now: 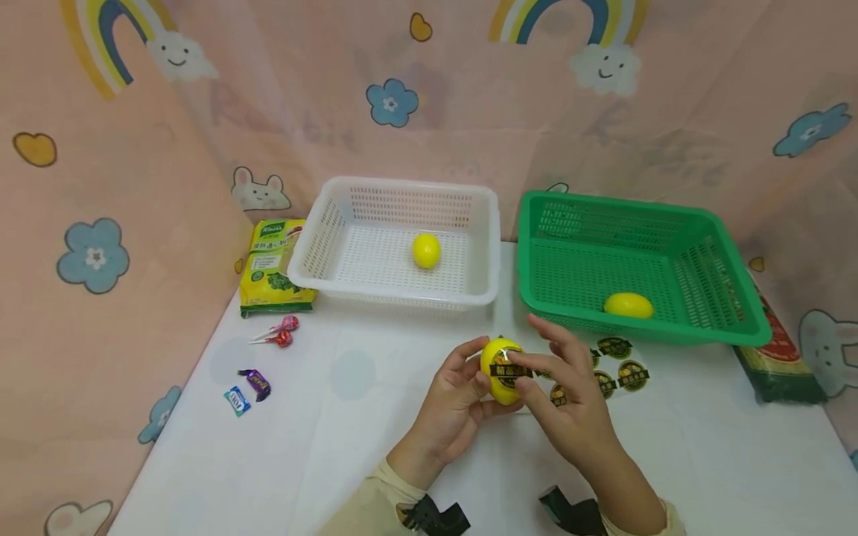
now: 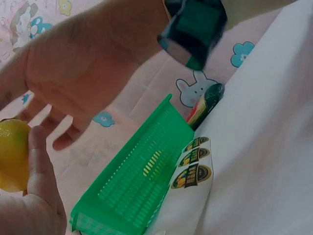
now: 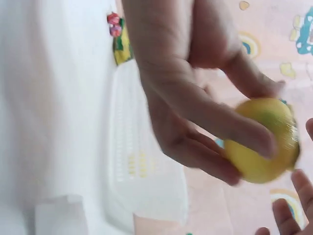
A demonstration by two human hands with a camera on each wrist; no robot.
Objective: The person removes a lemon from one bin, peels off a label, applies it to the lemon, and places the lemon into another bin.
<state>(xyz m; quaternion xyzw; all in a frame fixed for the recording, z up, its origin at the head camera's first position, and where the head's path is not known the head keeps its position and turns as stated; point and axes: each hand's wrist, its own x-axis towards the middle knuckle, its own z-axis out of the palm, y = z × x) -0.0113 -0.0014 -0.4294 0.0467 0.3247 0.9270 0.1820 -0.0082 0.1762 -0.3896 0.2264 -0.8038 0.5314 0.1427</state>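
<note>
My left hand [image 1: 452, 406] grips a yellow lemon [image 1: 492, 391] between thumb and fingers above the table. A black and gold label [image 1: 508, 371] lies across the lemon's face. My right hand [image 1: 576, 398] is at the lemon's right side, its index fingertip touching the label and its other fingers spread. In the left wrist view the lemon [image 2: 13, 156] sits against the left thumb. The right wrist view shows the left hand's fingers around the lemon [image 3: 264, 139]. A sheet of round black and gold stickers [image 1: 633, 376] lies behind the right hand, partly hidden.
A white basket [image 1: 395, 294] holds one lemon [image 1: 426, 251]; a green basket [image 1: 643, 327] holds another [image 1: 628, 305]. Yellow packet [image 1: 271, 272], lollipops [image 1: 284, 327] and wrapped candies [image 1: 255, 385] lie left. A red and green packet [image 1: 780, 357] lies right.
</note>
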